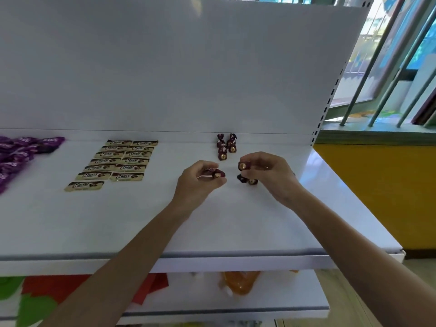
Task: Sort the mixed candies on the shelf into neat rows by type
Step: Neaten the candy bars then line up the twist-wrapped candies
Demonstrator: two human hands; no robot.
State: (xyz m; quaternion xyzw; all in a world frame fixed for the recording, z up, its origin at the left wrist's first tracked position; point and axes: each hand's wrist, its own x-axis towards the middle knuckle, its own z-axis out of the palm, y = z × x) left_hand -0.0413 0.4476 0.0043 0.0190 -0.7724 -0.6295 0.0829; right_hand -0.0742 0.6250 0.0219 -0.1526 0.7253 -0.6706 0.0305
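Right of the Choco bars on the shelf, the left hand pinches a brown wrapped chocolate. The right hand pinches a second chocolate. Next, I think, both should join the short brown row, lined up straight.

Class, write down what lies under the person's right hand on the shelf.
Dark-wrapped candy peeks out beneath the right hand, against the white shelf. The palm covers the rest, so the count is unclear.
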